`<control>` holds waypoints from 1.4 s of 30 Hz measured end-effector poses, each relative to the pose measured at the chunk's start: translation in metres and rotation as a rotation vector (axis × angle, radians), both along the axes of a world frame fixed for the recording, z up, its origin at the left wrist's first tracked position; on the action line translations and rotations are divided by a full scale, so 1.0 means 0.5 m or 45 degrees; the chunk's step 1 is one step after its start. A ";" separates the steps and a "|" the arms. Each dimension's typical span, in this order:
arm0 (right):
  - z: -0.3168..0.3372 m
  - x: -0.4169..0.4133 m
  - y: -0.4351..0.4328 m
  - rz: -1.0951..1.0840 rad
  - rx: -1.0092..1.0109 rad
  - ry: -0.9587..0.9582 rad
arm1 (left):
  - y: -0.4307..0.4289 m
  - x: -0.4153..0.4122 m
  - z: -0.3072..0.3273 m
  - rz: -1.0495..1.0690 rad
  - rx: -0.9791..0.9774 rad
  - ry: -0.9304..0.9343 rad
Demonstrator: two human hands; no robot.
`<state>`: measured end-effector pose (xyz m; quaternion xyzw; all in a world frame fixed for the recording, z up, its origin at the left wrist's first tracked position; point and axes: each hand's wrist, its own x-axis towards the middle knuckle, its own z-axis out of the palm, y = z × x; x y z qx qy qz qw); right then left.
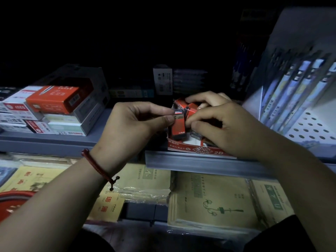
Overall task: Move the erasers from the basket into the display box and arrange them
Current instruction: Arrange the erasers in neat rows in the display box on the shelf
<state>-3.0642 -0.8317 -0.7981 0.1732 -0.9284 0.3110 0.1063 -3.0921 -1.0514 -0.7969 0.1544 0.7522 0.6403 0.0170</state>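
- The left hand (134, 122) pinches the top end of a red-and-black eraser (179, 130) between thumb and forefinger. The eraser stands roughly upright at the left end of the display box (192, 149).
- The right hand (225, 124) is clamped on a bunch of red-wrapped erasers (190, 107). Its fingers curl over the far side and the thumb presses in from the near side, all of it over the box.
- The display box is red card with a low front wall. More erasers lie loose on its floor under the right hand, and a pale patch of floor shows near the front wall.
- The red basket (16, 199) shows only as a rim at the near left, well apart from the box. What it holds cannot be seen.
- The box sits at the near edge of the grey shelf (200, 160), its front wall just behind the shelf lip.
- Left of the box there is bare shelf, then stacked cartons (54, 106). To the right a white rack of pens (300, 91) stands close by.
- Below the lip, wrapped notebooks (209, 202) fill the lower shelf.
- Both forearms reach in from the near edge and converge on the box. The left wrist wears a red cord bracelet (98, 166).
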 end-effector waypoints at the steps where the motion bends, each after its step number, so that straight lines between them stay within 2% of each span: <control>1: 0.001 0.001 -0.002 0.014 0.040 -0.030 | 0.000 0.000 -0.002 0.010 0.012 -0.001; 4: 0.000 0.001 -0.009 0.001 0.173 -0.036 | 0.000 0.003 -0.007 0.030 0.011 0.037; 10: -0.005 -0.006 -0.004 0.006 -0.018 -0.011 | -0.013 0.004 0.005 -0.230 -0.148 0.129; 14: -0.007 -0.006 -0.002 -0.003 -0.065 0.000 | -0.011 0.012 0.000 -0.271 -0.301 0.235; 22: -0.014 -0.009 -0.011 -0.051 -0.011 0.056 | -0.016 0.012 -0.004 -0.282 -0.613 0.458; 26: -0.011 -0.008 -0.020 -0.103 -0.033 0.111 | -0.007 0.021 -0.007 -0.173 -0.626 0.462; 31: -0.008 -0.007 -0.029 -0.131 -0.076 0.195 | -0.001 0.027 -0.015 -0.143 -0.701 0.622; 34: -0.002 -0.004 -0.018 -0.075 -0.060 0.137 | -0.004 0.025 -0.015 -0.159 -0.696 0.671; 38: 0.014 0.009 0.005 0.058 0.022 -0.072 | -0.011 0.020 -0.013 -0.211 -0.706 0.715; 42: 0.014 0.005 0.000 0.031 0.004 -0.088 | -0.010 0.023 -0.010 -0.262 -0.742 0.780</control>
